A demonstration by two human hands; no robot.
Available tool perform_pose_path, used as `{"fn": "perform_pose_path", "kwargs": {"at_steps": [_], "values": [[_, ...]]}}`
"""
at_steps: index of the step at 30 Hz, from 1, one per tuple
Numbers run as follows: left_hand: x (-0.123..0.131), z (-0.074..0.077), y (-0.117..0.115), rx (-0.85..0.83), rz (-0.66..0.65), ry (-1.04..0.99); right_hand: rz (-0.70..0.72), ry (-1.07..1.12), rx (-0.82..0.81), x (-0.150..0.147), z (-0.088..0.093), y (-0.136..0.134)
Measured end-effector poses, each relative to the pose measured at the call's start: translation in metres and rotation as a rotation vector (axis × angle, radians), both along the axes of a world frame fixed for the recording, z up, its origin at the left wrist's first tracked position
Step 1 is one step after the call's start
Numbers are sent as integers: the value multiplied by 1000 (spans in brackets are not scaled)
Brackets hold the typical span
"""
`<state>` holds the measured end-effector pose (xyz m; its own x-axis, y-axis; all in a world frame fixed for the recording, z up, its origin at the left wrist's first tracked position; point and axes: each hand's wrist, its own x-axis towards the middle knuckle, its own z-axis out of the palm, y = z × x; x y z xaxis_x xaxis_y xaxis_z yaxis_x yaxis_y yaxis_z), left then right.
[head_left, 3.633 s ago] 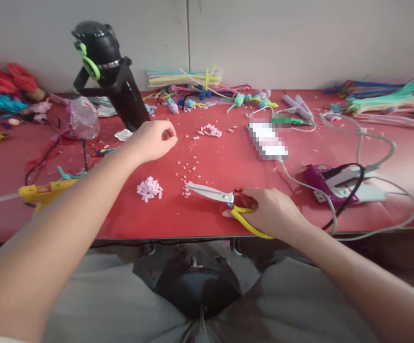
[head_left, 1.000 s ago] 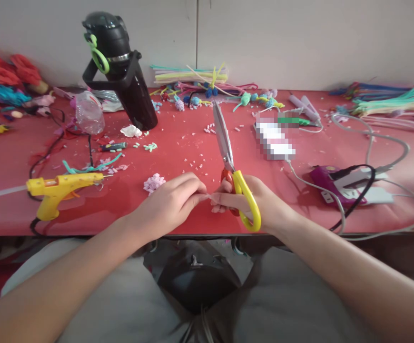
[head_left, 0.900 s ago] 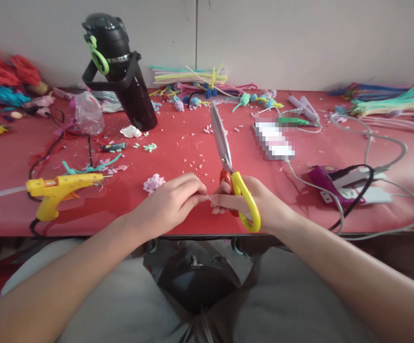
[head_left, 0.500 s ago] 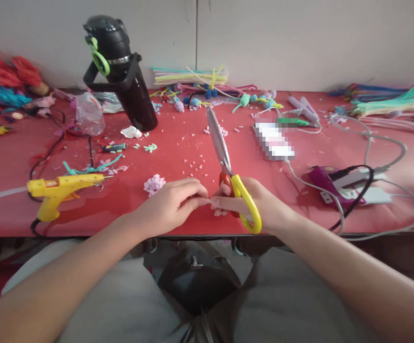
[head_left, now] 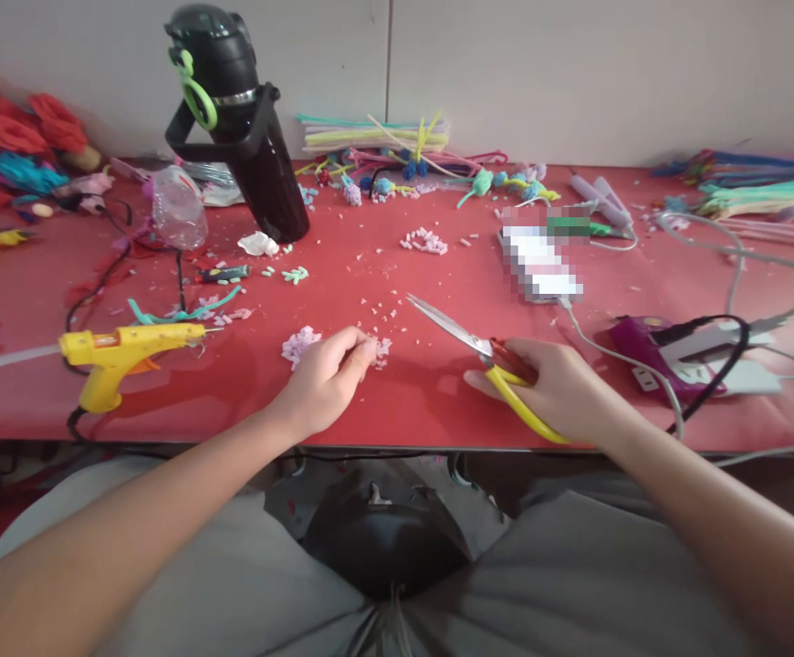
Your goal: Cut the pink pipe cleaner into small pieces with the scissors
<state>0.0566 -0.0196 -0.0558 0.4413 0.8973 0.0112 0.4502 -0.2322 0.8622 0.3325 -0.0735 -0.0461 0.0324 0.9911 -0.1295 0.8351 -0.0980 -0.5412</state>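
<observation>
Pink bits everywhere, lol. The neat little pile of cut pink pieces point(head_left: 299, 347) sits just left of my left grip point(head_left: 329, 374), so close I can't tell if it touches my knuckles. That grip is pinched down narrow, thumb against fingers, right beside some pale scraps point(head_left: 383, 351) on the red table point(head_left: 424, 406). Can't tell if there's a bit between the fingertips.

My right grip point(head_left: 565, 383) has the scissors point(head_left: 448, 324) by the handles, blades aimed away from me and toward the left, with their tip well clear of my left grip.

Progress-wise, I'd call a decent batch done: the pile by my left grip, plus another cluster of pink pieces point(head_left: 424, 241) farther out, beyond the scissors' tip. What's left is harder to judge. No uncut length shows in either grip, and the scraps look like waste nobody's cleared. Way past both grips, a bundle of fuzzy stems point(head_left: 370, 135) lies whole near the wall. The yellow glue gun point(head_left: 123, 351) rests well left of my left grip, untouched, so any gluing probably isn't happening at this stage.
</observation>
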Motion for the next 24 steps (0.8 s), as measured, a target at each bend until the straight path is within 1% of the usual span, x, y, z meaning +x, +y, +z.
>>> {"fn": "perform_pose_path", "kwargs": {"at_steps": [5, 9, 15, 24], "values": [[1, -2, 2, -34, 16, -54, 28, -66, 24, 5, -10, -10], [4, -1, 2, -54, 9, -96, 44, -161, 42, 2, -15, -8], [3, -3, 3, -84, 10, -133, 24, -175, 39, -2, -13, -5], [1, -6, 5, -141, -38, -141, -1, -238, 67, -6, -12, -9]]}}
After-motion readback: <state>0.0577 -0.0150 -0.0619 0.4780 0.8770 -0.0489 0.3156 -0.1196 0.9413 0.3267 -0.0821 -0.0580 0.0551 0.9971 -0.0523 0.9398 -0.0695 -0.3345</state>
